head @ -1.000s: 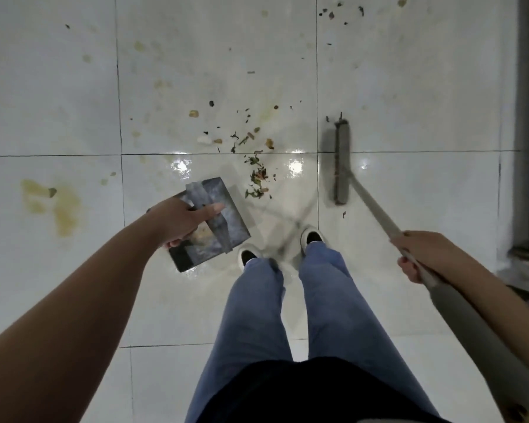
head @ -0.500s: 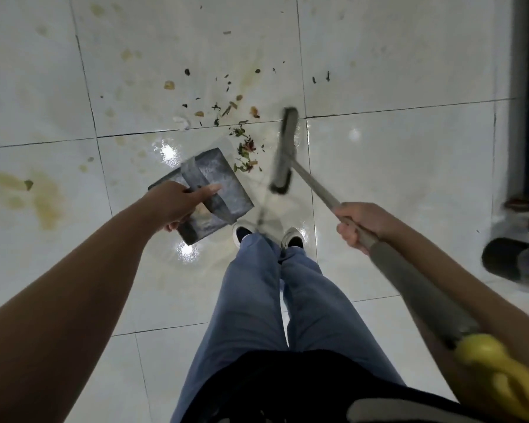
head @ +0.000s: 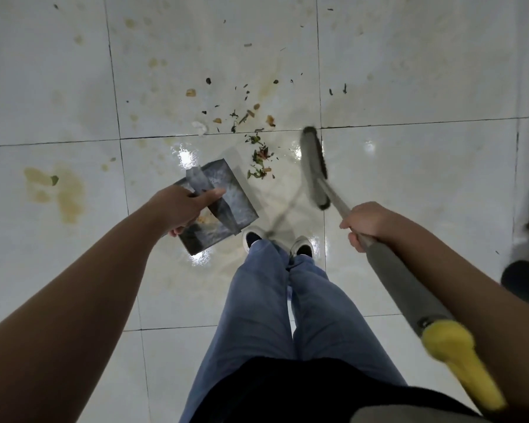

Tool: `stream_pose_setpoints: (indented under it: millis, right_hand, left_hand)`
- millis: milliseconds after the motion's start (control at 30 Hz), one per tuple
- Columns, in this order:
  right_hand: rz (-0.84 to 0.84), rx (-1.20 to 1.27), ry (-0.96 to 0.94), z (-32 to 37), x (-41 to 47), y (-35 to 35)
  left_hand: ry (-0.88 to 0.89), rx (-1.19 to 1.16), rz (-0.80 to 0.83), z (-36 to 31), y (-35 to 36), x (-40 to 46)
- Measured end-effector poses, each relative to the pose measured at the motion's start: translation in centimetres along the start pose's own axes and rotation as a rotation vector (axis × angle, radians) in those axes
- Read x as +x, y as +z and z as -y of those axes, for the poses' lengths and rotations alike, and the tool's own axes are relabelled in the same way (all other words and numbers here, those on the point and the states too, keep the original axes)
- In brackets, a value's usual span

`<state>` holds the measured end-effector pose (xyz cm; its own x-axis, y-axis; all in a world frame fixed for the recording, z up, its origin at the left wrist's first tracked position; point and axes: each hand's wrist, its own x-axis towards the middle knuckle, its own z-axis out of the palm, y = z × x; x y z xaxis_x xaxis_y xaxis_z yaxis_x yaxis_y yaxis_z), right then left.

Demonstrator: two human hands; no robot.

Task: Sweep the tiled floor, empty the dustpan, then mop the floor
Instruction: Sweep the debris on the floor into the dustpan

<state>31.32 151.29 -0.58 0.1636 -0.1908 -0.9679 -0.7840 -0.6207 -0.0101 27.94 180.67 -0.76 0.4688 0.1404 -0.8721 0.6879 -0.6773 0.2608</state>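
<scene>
Status: the sweeping stage is in progress; emptying and mopping are not yet started. A loose cluster of leaf scraps and crumbs lies on the tiled floor, just beyond the open edge of the dustpan and between it and the broom head. Further specks are scattered on the tile above the grout line, and yellowish stains mark the tile to the person's left. The dustpan already appears to carry some pale debris near its rear edge. No mop is visible in the view.

Left hand: closed around the dustpan's strap-like handle, thumb extended along the top, fingers curled beneath. Whether the pan rests on the floor or is held slightly above it cannot be determined; it sits just ahead of the person's shoes.

Right hand: wrapped in a full fist around the broom's shaft where the thin metal section meets the thicker grey sleeve. A yellow grip ends the shaft near the camera. The broom head is blurred, standing just right of the debris cluster.

Judgement: remaining work comprises drawing the cluster into the pan, collecting the outlying specks, emptying the pan, then mopping the stains.
</scene>
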Motion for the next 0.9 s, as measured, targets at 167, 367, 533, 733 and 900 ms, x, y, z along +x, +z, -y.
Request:
stream_pose_setpoints:
  millis: [167,367,533,733,900]
  right_hand:
    - [0.269,0.286,0.006,2.9,0.2,1.1]
    - [0.219,0.215,-0.151,4.9,-3.0,1.8]
    - [0.054,0.156,-0.208,3.7,-5.3,-2.3]
    - [-0.098,0.257,-0.134,4.5,-3.5,-7.6]
    - [-0.125,0.413,-0.08,5.9,0.4,-15.1]
  left_hand:
    - [-0.073,-0.015,-0.023,1.4,0.1,-0.2]
    - [-0.123,-0.074,-0.084,2.9,-1.5,-1.4]
    - [-0.099,-0.2,-0.137,2.4,-2.5,-2.0]
    - [-0.02,-0.334,-0.034,-1.1,-3.5,-1.4]
    - [-0.017,-0.279,-0.019,-6.7,-3.8,0.8]
